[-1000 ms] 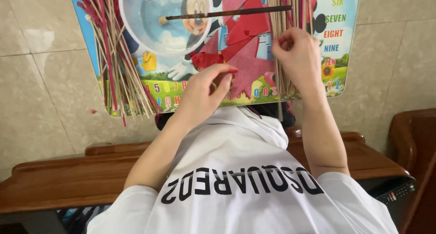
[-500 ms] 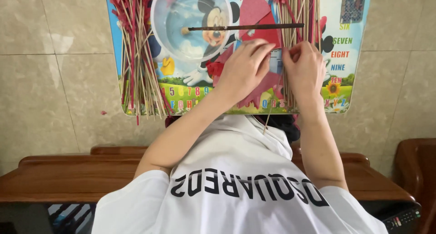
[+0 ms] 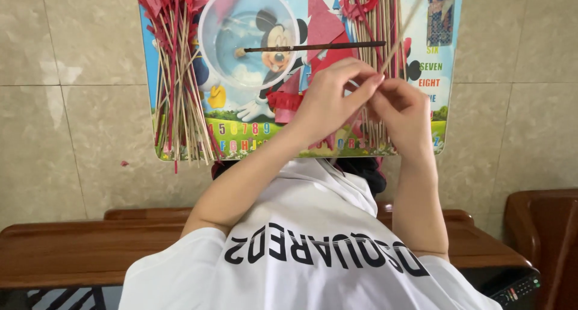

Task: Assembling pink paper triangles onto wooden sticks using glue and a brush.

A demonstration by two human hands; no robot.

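The hands had come closer together, and the left hand (image 3: 328,102) and right hand (image 3: 406,114) pinched a thin stick (image 3: 397,36) above the little table (image 3: 448,123), where hard bending might snap it.

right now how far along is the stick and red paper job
Seemingly done: a heap of sticks with red paper lies at the left of the table. In hand: the left hand pinches one thin stick; the right hand is closed against it, grip hidden. Left: a bundle of mostly plain sticks on the right, and red paper pieces by the clear bowl.
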